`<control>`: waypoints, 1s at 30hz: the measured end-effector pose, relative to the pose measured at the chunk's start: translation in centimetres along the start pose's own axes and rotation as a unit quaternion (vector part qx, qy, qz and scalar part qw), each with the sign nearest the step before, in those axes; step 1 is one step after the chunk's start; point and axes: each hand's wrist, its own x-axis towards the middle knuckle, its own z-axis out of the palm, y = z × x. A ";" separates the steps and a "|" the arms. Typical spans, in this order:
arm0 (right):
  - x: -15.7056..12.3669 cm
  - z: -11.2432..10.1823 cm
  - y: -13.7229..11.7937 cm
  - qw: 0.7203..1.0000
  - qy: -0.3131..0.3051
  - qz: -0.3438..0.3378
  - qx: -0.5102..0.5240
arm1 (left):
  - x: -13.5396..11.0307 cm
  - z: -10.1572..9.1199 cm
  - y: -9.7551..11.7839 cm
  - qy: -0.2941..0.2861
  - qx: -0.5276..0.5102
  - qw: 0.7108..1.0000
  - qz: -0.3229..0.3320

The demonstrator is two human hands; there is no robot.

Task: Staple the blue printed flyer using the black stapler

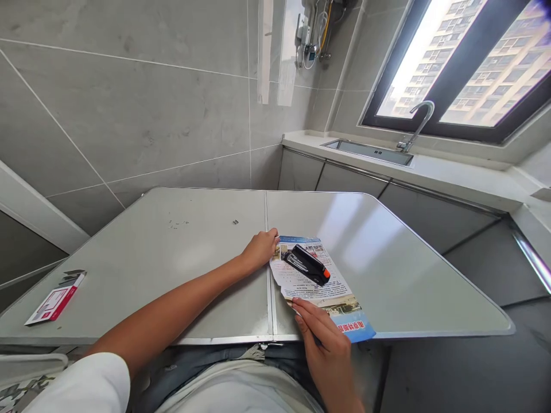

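A printed leaflet (340, 298) with blue ends lies on the table, to the right of the table's centre seam. On top of it rests a black stapler (306, 265) with an orange end. My left hand (259, 250) is closed on the leaflet's far left corner, fingertips partly hidden. At the near left edge, my right hand (326, 339) pinches the leaflet, its fingers pressed together over the paper and the thumb below them. Neither hand touches the stapler.
The pale folding table (206, 275) carries a red-and-white packet (55, 299) with dark staple strips (72, 275) at the left. Loose staples (178, 223) and a small staple piece (235, 222) lie farther back. Beyond are a sink (370, 151) and a tiled wall (172, 103).
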 end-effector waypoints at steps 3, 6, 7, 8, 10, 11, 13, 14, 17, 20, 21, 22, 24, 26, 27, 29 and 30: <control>-0.1 0.8 -0.5 0.999 -0.032 -0.039 -0.011 | -0.8 -0.7 -1.3 0.007 -0.009 1.000 -0.020; 0.0 2.0 -1.5 0.995 -0.071 -0.067 -0.019 | -1.9 -1.4 -3.5 0.011 -0.018 0.999 -0.037; 0.1 2.5 -1.9 0.993 -0.093 -0.074 -0.020 | -2.3 -1.7 -4.4 0.012 -0.019 0.999 -0.043; 0.1 3.1 -2.3 0.989 -0.120 -0.081 -0.019 | -2.6 -1.9 -5.3 0.014 -0.020 0.998 -0.050; 0.3 4.4 -3.2 0.979 -0.182 -0.089 -0.022 | -3.3 -2.4 -7.2 0.020 -0.012 0.998 -0.059; 0.3 5.1 -3.7 0.972 -0.213 -0.093 -0.027 | -3.5 -2.6 -8.2 0.025 -0.004 0.998 -0.058; 0.4 6.3 -4.6 0.957 -0.267 -0.107 -0.039 | -3.8 -3.0 -9.8 0.042 0.019 0.998 -0.050; 0.4 6.8 -5.1 0.948 -0.292 -0.117 -0.045 | -3.8 -3.1 -10.4 0.056 0.033 0.997 -0.047; 0.6 7.8 -6.2 0.917 -0.366 -0.149 -0.048 | -3.7 -3.0 -11.6 0.092 0.038 0.994 -0.037; 0.9 8.3 -6.8 0.893 -0.416 -0.163 -0.047 | -3.3 -2.4 -11.9 0.102 -0.014 0.994 -0.028; 1.1 8.4 -6.9 0.890 -0.423 -0.165 -0.046 | -3.2 -2.2 -11.9 0.103 -0.031 0.994 -0.028; 1.2 8.4 -7.0 0.888 -0.427 -0.167 -0.044 | -3.1 -1.9 -11.9 0.104 -0.042 0.993 -0.029; 1.6 8.1 -7.0 0.888 -0.426 -0.169 -0.028 | -3.2 -1.6 -11.8 0.108 -0.055 0.992 -0.033; 1.8 7.3 -6.9 0.903 -0.400 -0.155 0.009 | -3.3 -1.3 -11.7 0.112 -0.064 0.991 -0.036; 1.9 6.8 -6.7 0.918 -0.369 -0.141 0.027 | -3.4 -1.2 -11.6 0.113 -0.067 0.991 -0.037; 2.3 5.5 -5.5 0.957 -0.270 -0.103 0.038 | -3.6 -1.2 -11.4 0.114 -0.070 0.990 -0.042; 2.7 4.8 -4.6 0.974 -0.210 -0.080 0.025 | -3.6 -1.1 -11.3 0.112 -0.071 0.990 -0.044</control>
